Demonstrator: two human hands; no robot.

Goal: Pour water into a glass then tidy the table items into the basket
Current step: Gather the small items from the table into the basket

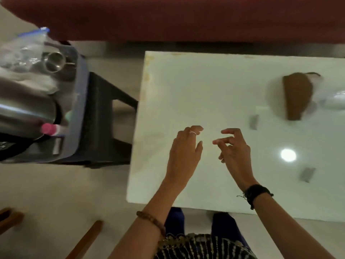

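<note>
Both hands hover over the near middle of the white table (186, 86). My left hand (184, 152) holds nothing, fingers loosely apart. My right hand (233, 148) is also empty, fingers curled but separated. A grey-blue basket (79, 86) stands on a dark stool to the left of the table. Inside it lie a large steel vessel (28, 109), a steel cup (54, 62), a pink-capped bottle (49, 128) and a clear zip bag (28, 45). A brown wedge-shaped item with clear plastic (296, 96) rests at the table's far right.
A dark stool (106, 118) carries the basket. A dark red sofa (186, 17) runs along the far side. Wooden pieces (87, 238) lie on the floor at the lower left. A ceiling light reflects on the table (288, 155).
</note>
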